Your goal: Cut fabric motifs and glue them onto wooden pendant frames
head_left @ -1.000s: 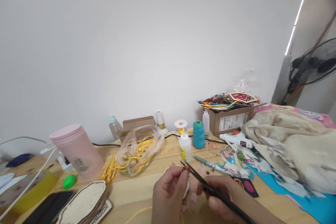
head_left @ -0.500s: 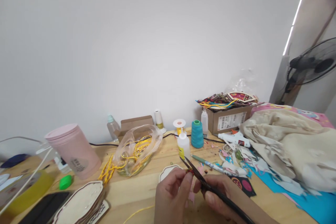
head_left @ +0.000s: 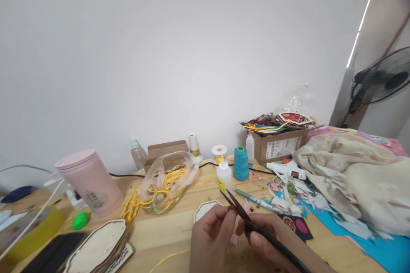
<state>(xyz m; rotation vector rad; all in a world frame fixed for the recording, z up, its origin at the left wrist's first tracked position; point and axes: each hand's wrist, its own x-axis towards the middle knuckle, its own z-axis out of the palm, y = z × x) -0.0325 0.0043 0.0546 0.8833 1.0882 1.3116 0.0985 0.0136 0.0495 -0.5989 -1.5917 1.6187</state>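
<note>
Low in the middle of the view, my left hand (head_left: 213, 232) pinches a small dark red patterned piece (head_left: 232, 209) between thumb and fingertips. My right hand (head_left: 265, 232) is closed around a pair of black scissors (head_left: 245, 217). Their blades point up and left, slightly apart, and lie against the small piece. My fingers cover most of that piece, so its shape is unclear. Behind my left hand lies a pale board with a dark outline (head_left: 203, 210), partly hidden. A white glue bottle (head_left: 224, 175) stands just beyond the blade tips.
A teal thread cone (head_left: 241, 163), a pen (head_left: 253, 198) and fabric scraps (head_left: 291, 194) lie beyond my right hand. Leftward are a plastic bag with yellow cord (head_left: 169, 183), a pink canister (head_left: 89, 183) and stacked boards (head_left: 98, 247). A filled cardboard box (head_left: 280, 145) stands behind.
Both hands keep nearly the same pose. The scissor blades have shifted very slightly on the small piece, and the whole view has moved a little.
</note>
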